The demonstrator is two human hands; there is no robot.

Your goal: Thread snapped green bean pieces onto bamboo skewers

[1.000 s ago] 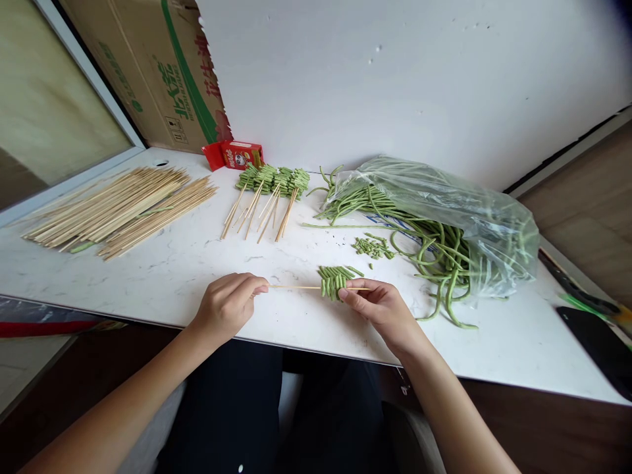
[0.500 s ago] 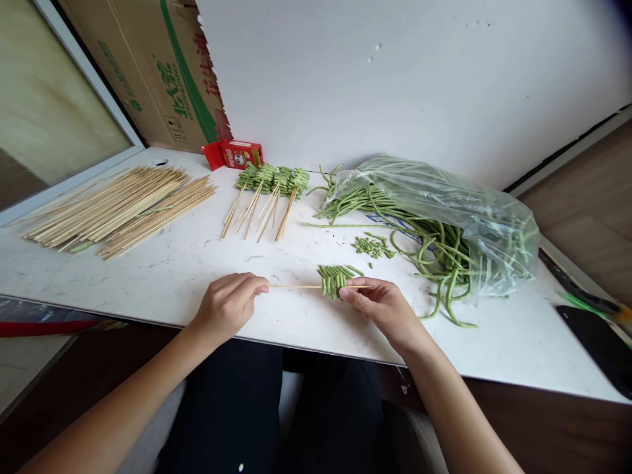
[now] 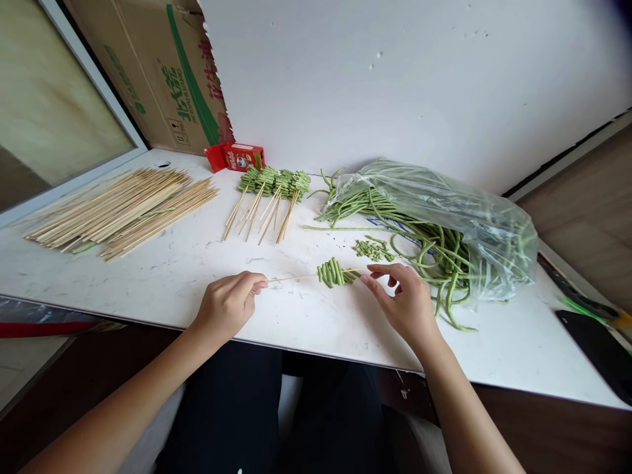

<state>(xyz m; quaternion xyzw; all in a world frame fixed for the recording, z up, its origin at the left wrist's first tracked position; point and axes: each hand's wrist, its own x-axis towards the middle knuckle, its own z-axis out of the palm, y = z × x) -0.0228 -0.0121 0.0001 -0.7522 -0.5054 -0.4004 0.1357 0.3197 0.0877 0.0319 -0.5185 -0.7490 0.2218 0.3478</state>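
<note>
My left hand [image 3: 231, 299] pinches the left end of a thin bamboo skewer [image 3: 291, 278]. Threaded side by side on its right part are short pieces of green bean [image 3: 332, 272], held low over the tabletop. Just right of the skewer's tip is my right hand [image 3: 399, 296], thumb and forefinger a little apart with nothing visible between them. More cut bean pieces lie close under the tip, partly behind the threaded ones. Past my right fingers is a small pile of cut bean pieces [image 3: 372, 249].
Finished bean skewers [image 3: 276, 182] lie at the back, before a red box [image 3: 243, 157]. Loose bamboo skewers [image 3: 118, 207] cover the left. Long beans [image 3: 439, 243] spill from a plastic bag [image 3: 444, 191] on the right. A black phone [image 3: 595, 352] lies at the right edge.
My right hand has let go of the bean pieces and moved right, past the skewer's tip. The skewer now tilts up slightly to the right; my left hand still pinches it.
</note>
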